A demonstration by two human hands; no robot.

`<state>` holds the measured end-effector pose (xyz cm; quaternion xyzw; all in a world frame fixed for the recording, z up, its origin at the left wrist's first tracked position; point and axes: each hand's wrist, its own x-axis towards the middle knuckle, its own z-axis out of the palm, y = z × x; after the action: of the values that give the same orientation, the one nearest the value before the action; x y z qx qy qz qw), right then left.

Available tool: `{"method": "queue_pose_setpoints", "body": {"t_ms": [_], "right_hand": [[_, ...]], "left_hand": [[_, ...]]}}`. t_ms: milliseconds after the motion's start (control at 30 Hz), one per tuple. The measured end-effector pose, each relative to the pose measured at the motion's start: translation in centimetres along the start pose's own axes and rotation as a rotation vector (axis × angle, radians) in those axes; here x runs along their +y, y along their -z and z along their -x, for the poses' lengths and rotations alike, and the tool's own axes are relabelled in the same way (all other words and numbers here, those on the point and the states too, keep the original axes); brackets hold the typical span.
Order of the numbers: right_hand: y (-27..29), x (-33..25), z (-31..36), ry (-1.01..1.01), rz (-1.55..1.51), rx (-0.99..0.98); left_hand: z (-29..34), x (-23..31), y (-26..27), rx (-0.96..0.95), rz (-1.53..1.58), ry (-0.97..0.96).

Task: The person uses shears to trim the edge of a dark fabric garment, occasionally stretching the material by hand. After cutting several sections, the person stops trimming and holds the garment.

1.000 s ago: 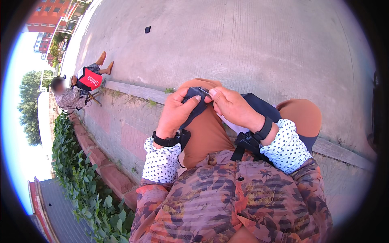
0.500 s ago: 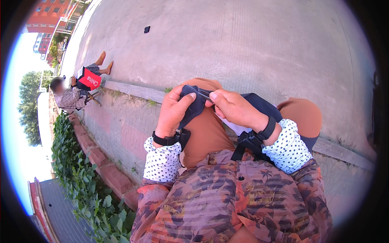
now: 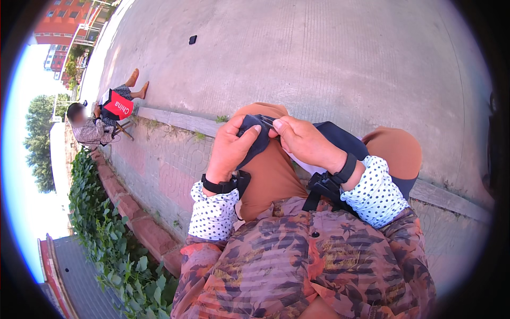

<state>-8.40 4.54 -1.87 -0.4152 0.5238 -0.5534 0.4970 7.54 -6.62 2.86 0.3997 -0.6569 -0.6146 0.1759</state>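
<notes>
Above my left thigh, my left hand [image 3: 227,148] grips a dark navy cloth [image 3: 256,150], thumb on top and fingers behind. My right hand [image 3: 308,139] pinches a slim, pointed metal tool [image 3: 268,121] that looks like tweezers. Its tips reach the upper edge of the cloth, close to my left thumb. Whether they grip a thread there is too small to tell. More navy fabric [image 3: 342,139] lies across my lap behind the right wrist, with a bit of white cloth below it. Both wrists wear black straps with small devices.
A person [image 3: 90,127] sits on a stool at the left, a red and dark bag [image 3: 118,105] on the lap. A small black object [image 3: 193,39] lies on the concrete ahead. A stone curb [image 3: 175,118] crosses the ground; a leafy hedge [image 3: 114,244] and brick edging run along the left.
My right hand has shifted very slightly, and the tool's tips now lie lower and closer against the cloth. My left hand keeps its hold on the cloth, almost still.
</notes>
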Motion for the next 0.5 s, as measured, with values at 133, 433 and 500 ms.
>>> {"method": "queue_pose_setpoints", "body": {"t_ms": [133,433,500], "right_hand": [[0.27,-1.08,0.11,-0.003,-0.040,-0.029],[0.36,-0.52,0.48,-0.082,-0.069,-0.099],[0.31,-0.51,0.45,-0.080,-0.064,-0.095]], "left_hand": [[-0.12,-0.10,0.42,-0.025,0.145,0.034],[-0.17,-0.20,0.67,0.016,0.183,0.016],[-0.14,-0.22,0.58,0.022,0.172,0.014]]}}
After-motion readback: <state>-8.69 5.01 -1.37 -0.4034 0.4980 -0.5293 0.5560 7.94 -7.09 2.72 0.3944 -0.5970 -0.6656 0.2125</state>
